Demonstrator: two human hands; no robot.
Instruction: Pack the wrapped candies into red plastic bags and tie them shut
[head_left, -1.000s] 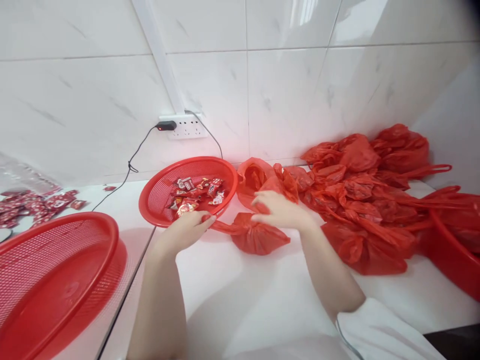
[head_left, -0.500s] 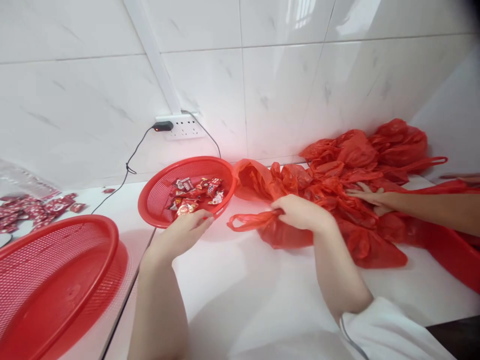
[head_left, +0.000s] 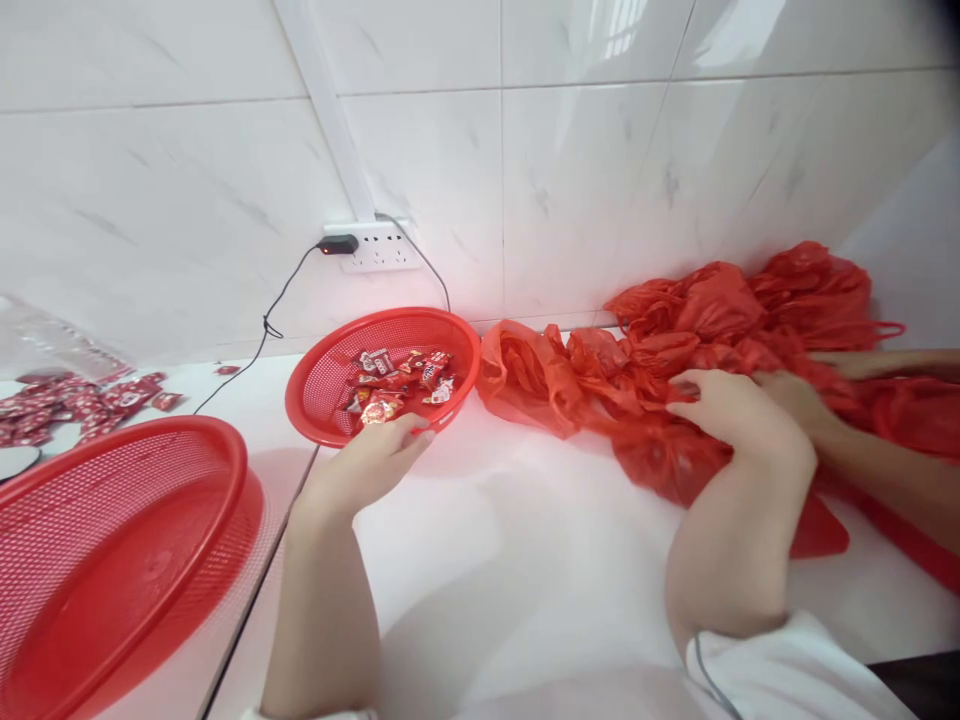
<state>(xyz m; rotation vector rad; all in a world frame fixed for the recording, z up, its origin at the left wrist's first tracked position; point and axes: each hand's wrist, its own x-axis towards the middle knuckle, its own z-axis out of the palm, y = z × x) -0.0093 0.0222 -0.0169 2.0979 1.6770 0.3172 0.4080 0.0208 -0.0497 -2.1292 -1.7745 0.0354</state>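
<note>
My left hand (head_left: 371,462) rests at the near rim of a small red mesh basket (head_left: 322,385) that holds several wrapped candies (head_left: 397,380); its fingers curl loosely on the rim and hold nothing I can see. My right hand (head_left: 731,420) is closed on a filled red plastic bag (head_left: 660,455), pressed against the heap of tied red bags (head_left: 720,310) by the wall. Another person's hand (head_left: 802,400) reaches in from the right and touches the same heap just behind my hand.
A large red mesh basket (head_left: 90,560) sits at the near left, with loose candy packets (head_left: 67,405) behind it. A wall socket (head_left: 371,245) with a black plug and cable is above the small basket. An open red bag (head_left: 525,375) lies beside it. The counter (head_left: 510,560) is white.
My right hand has carried the filled bag to the right into the heap. The other person's hand came in from the right. My left hand has stayed at the small basket.
</note>
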